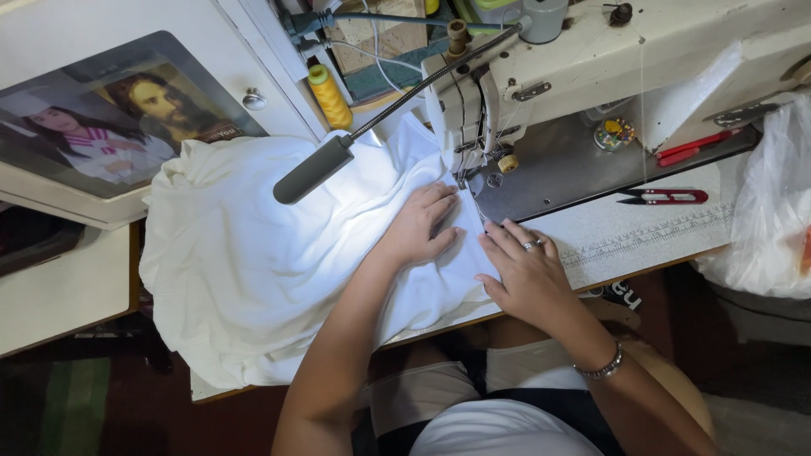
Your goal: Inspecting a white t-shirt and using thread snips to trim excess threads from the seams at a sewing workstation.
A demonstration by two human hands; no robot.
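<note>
- Cloth (pixel 253 253), white, lies heaped over the table (pixel 642 232), most of it bunched to the left, its near edge hanging off the table's near side.
- My left hand (pixel 422 224) rests flat on the cloth, fingers spread and pointing far, just near the needle end of the sewing machine (pixel 608 59). It is open and grips nothing.
- My right hand (pixel 525 270) lies palm down on the cloth's right edge, fingers stretched toward the needle. It is open too, pressing, not gripping. A ring sits on one finger, a bracelet (pixel 598 366) on the wrist.
- The two hands lie close side by side, with a narrow strip of cloth between them that runs up under the machine's head.
- A lamp (pixel 314 170) on a bendy neck hangs over the cloth left of my left hand and lights it brightly.
- A yellow spool (pixel 329 97) stands far behind the cloth.
- Red snips (pixel 667 197) lie on the table to the right, well apart from my hands.
- A plastic bag (pixel 773 203) sits at the far right edge.
- A framed picture (pixel 110 118) lies far left.
</note>
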